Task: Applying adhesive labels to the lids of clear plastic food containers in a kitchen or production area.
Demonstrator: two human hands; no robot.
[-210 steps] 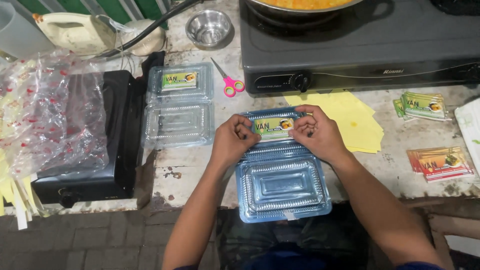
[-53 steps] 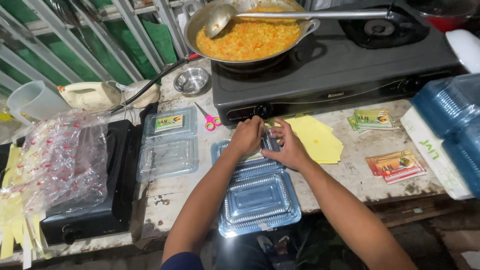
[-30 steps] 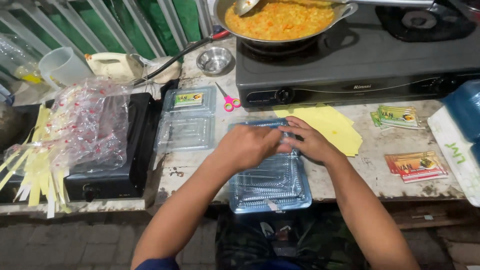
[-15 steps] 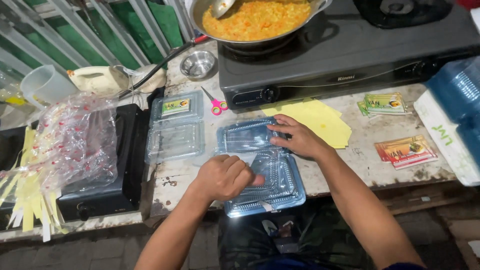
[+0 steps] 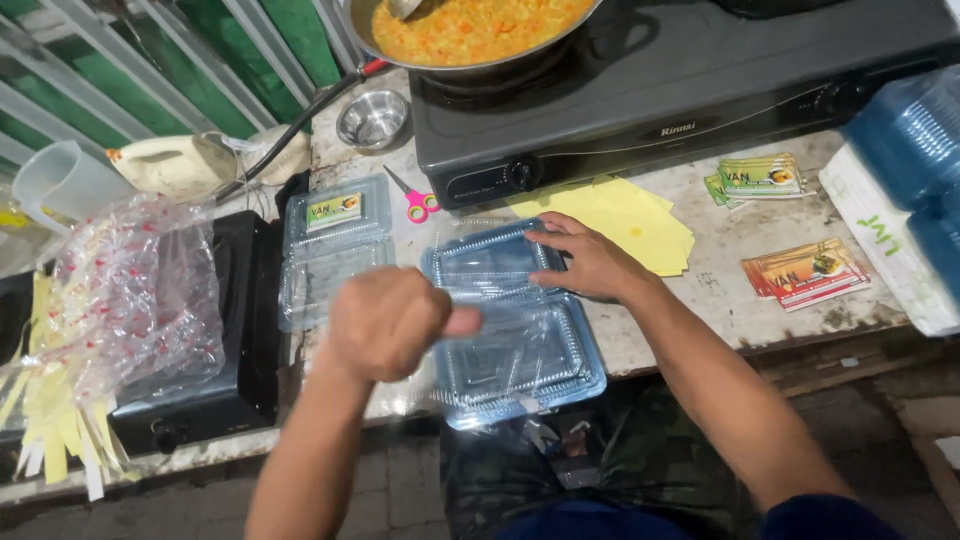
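Note:
An open clear plastic clamshell box (image 5: 520,345) lies on the worn counter in front of me, its near half hanging over the edge. My right hand (image 5: 585,262) presses flat on the far half of the box. My left hand (image 5: 388,322) is raised above the box's left side, fingers curled into a loose fist with the thumb sticking out, holding nothing I can see. A second clear box (image 5: 335,250) with a label on its lid lies open to the left.
A black stove (image 5: 680,95) with a pan of orange food (image 5: 470,25) stands at the back. Pink scissors (image 5: 415,200), yellow papers (image 5: 625,220), label stacks (image 5: 805,272), a metal bowl (image 5: 372,118), a crumpled plastic bag (image 5: 130,295) and blue box stacks (image 5: 915,150) surround the box.
Both hands were earlier together on the box's far half. My left hand has since pulled back toward me and lifted, now curled above the near half; the right hand stays on the far half.

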